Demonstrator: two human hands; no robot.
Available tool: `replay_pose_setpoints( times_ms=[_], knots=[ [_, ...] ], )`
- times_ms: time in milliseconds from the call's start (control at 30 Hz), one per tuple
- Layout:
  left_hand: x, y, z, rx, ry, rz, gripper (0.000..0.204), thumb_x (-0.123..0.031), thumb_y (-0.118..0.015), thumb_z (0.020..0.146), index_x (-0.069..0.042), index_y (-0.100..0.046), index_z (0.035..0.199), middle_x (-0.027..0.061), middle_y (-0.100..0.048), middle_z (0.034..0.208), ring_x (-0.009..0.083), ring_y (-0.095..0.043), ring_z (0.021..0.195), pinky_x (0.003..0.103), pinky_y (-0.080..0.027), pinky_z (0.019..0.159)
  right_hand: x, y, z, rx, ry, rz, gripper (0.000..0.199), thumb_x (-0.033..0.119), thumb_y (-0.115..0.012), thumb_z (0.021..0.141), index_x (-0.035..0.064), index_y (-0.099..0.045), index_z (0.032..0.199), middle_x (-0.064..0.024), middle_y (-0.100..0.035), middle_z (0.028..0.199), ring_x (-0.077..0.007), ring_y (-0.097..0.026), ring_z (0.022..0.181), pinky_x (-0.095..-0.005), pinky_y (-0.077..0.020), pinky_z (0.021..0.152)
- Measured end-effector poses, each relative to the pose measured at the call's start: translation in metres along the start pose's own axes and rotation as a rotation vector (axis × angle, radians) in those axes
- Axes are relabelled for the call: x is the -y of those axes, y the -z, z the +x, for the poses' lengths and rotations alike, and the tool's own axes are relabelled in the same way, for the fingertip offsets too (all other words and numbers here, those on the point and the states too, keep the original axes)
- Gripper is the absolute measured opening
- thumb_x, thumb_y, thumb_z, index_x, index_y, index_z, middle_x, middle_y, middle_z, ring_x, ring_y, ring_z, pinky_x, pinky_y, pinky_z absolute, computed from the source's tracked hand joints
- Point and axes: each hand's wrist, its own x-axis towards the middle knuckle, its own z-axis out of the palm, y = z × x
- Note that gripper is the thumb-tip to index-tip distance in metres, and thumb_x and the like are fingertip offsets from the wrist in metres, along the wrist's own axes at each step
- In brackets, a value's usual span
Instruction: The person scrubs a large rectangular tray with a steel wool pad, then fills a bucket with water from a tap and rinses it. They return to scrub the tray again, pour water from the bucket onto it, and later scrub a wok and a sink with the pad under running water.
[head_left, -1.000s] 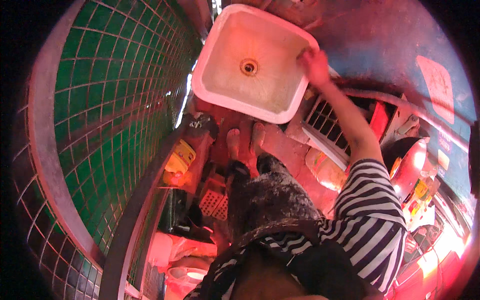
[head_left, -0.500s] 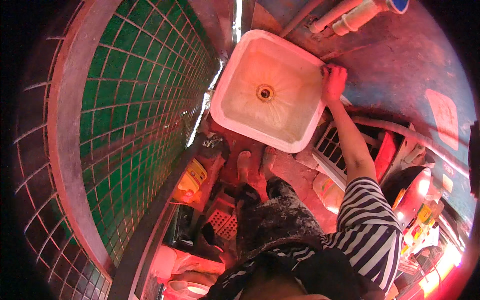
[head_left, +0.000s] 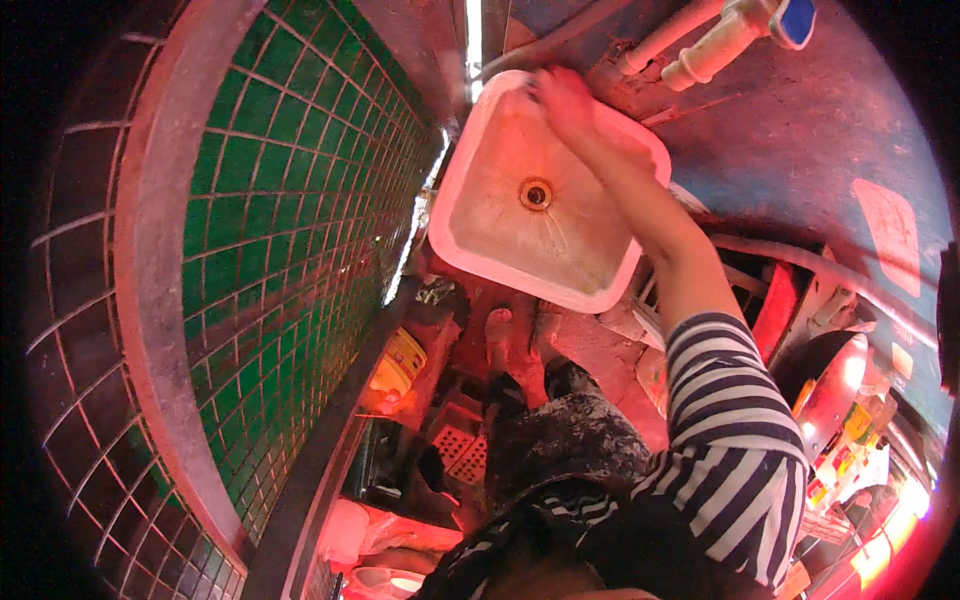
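Observation:
My right hand (head_left: 565, 100) reaches out over a white square sink (head_left: 470, 250) and rests at its far rim, close to the back left corner. The hand is blurred, so I cannot make out whether its fingers hold anything. The basin is bare, with a round metal drain (head_left: 536, 193) in its middle. My arm in a striped sleeve (head_left: 735, 400) crosses the sink's right side. My left hand is out of view. Just beyond the hand runs a white pipe (head_left: 700, 45) with a blue cap (head_left: 795, 20).
A green tiled wall (head_left: 290, 230) stands close on the left. Below the sink are my bare feet (head_left: 515, 340), a yellow container (head_left: 398, 362) and a floor grate (head_left: 455, 450). Red and dark objects crowd the right side (head_left: 830, 390).
My right hand has slid from the sink's right rim along to the far rim near the back corner. The view has shifted with my head.

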Motion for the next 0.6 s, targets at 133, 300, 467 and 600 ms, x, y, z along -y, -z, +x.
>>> replay_pose_setpoints(
  times_ms=[133,300,467,600],
  knots=[
    [0.004,-0.001,0.004,0.022,0.013,-0.008,0.049,-0.050,-0.056,0.078,-0.002,-0.057,0.067,0.0052,-0.051,0.054,0.0163,-0.045,0.045,0.033,-0.037,0.040,-0.078,0.075,-0.075,-0.072,0.140,-0.521,0.016,0.022,-0.047,0.083,0.0059,-0.049,0.084,-0.0115,-0.050,0.082,-0.0310,-0.051,0.080,-0.0410,-0.0443,0.067],
    [0.005,0.003,0.010,0.037,0.006,0.003,0.049,-0.050,-0.056,0.078,-0.002,-0.057,0.066,0.0053,-0.051,0.053,0.0165,-0.045,0.045,0.033,-0.037,0.040,-0.049,0.068,-0.066,-0.203,0.062,-0.491,0.018,0.024,-0.049,0.083,0.0062,-0.048,0.088,-0.0129,-0.051,0.084,-0.0330,-0.052,0.080,-0.0420,-0.0443,0.068],
    [0.010,0.011,0.008,0.021,0.012,0.007,0.050,-0.050,-0.056,0.078,-0.002,-0.057,0.066,0.0053,-0.051,0.053,0.0167,-0.045,0.045,0.033,-0.037,0.040,0.026,-0.004,-0.024,-0.145,0.094,0.046,0.024,0.025,-0.056,0.080,0.0039,-0.048,0.089,-0.0154,-0.054,0.087,-0.0317,-0.051,0.083,-0.0418,-0.0423,0.069],
    [0.017,0.013,0.007,0.018,0.025,0.014,0.050,-0.050,-0.056,0.078,-0.002,-0.057,0.066,0.0053,-0.051,0.053,0.0168,-0.045,0.045,0.034,-0.037,0.040,0.089,-0.053,-0.008,-0.458,-0.336,0.567,0.027,0.026,-0.057,0.079,0.0016,-0.049,0.087,-0.0175,-0.053,0.088,-0.0333,-0.050,0.083,-0.0428,-0.0408,0.070]
  ],
)
